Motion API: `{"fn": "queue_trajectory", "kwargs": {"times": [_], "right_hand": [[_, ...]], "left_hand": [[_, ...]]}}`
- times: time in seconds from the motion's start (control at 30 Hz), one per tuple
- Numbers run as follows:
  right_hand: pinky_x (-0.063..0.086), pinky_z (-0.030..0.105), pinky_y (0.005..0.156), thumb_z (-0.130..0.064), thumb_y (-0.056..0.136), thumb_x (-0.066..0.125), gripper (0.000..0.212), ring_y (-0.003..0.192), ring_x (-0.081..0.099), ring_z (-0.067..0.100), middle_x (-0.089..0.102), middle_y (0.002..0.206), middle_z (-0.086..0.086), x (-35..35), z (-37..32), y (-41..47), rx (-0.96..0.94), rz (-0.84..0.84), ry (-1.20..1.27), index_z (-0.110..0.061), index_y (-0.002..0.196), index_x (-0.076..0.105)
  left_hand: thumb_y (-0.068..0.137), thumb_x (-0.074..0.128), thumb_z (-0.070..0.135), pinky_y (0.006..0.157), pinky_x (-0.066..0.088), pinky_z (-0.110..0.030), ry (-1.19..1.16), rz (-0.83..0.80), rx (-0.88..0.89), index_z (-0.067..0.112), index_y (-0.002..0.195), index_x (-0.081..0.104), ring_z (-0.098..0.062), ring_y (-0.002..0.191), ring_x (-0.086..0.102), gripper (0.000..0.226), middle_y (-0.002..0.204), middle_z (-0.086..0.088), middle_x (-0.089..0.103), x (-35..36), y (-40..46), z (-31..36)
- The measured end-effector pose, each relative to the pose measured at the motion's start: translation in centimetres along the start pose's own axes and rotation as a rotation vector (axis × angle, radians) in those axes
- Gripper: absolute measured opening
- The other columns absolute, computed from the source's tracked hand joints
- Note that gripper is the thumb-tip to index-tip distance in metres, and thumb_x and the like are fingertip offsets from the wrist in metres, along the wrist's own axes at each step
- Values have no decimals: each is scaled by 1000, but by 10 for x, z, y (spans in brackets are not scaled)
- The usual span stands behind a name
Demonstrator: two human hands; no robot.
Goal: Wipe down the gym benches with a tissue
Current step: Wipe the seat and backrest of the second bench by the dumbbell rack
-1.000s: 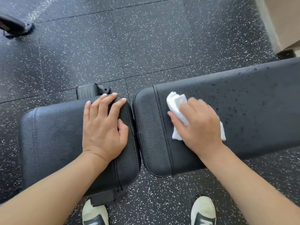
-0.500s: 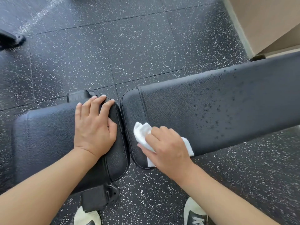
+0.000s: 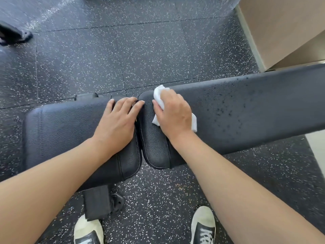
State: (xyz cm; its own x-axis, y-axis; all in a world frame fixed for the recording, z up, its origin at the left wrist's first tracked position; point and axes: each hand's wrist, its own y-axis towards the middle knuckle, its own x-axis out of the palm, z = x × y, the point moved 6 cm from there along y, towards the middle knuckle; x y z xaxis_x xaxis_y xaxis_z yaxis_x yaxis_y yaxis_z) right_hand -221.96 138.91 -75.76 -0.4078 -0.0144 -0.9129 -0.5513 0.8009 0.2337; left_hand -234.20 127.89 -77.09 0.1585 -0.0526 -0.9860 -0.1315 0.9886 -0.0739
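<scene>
Right hand [image 3: 173,112] presses white tissue [image 3: 159,95] flat onto long pad [image 3: 246,111], fingers curled over it. Left hand [image 3: 117,123] lies flat, fingers straight, on seat pad [image 3: 61,127], holding nothing.

Tissue [image 3: 159,98] mostly hidden under right hand [image 3: 173,113]. Bench [image 3: 255,106] cut off at right edge. Shoes [image 3: 203,228] cropped at bottom (both toes only). Top-left black object [image 3: 12,35] unidentifiable.

The long pad [image 3: 246,110] lies open rightward (droplets dot it); the left hand [image 3: 116,124] on the seat pad [image 3: 61,131] blocks leftward.
</scene>
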Motion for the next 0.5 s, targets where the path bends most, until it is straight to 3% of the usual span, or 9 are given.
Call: {"fn": "queue_trajectory", "kwargs": {"times": [0.1,0.23,0.37,0.5], "right_hand": [[49,45,61,-37,95,68,27,75,58,31,63,89,8,-8,-15,-49,-188,-29,-12,-10,99,67],[44,41,54,-36,96,68,27,66,50,26,55,79,4,-32,25,-109,-382,-83,32,-13,84,61],[44,42,56,-36,100,63,27,66,46,26,49,77,4,-64,117,-109,-227,-5,-43,-14,87,55],[37,40,61,-36,97,60,27,69,46,27,50,78,4,-79,165,-93,55,74,-46,-16,84,48]], "left_hand": [[86,53,4,119,34,-61,-99,-1,-7,10,152,49,-38,142,46,67,152,-14,50,-8,2,2],[89,46,11,120,34,-56,-183,4,25,7,152,47,-38,141,44,63,153,-15,47,-17,13,25],[99,50,15,122,31,-54,-204,47,73,6,153,45,-38,144,41,56,155,-17,45,-15,42,62],[102,51,22,123,25,-55,-203,78,-49,10,155,43,-36,148,36,54,159,-15,41,0,69,86]]}}
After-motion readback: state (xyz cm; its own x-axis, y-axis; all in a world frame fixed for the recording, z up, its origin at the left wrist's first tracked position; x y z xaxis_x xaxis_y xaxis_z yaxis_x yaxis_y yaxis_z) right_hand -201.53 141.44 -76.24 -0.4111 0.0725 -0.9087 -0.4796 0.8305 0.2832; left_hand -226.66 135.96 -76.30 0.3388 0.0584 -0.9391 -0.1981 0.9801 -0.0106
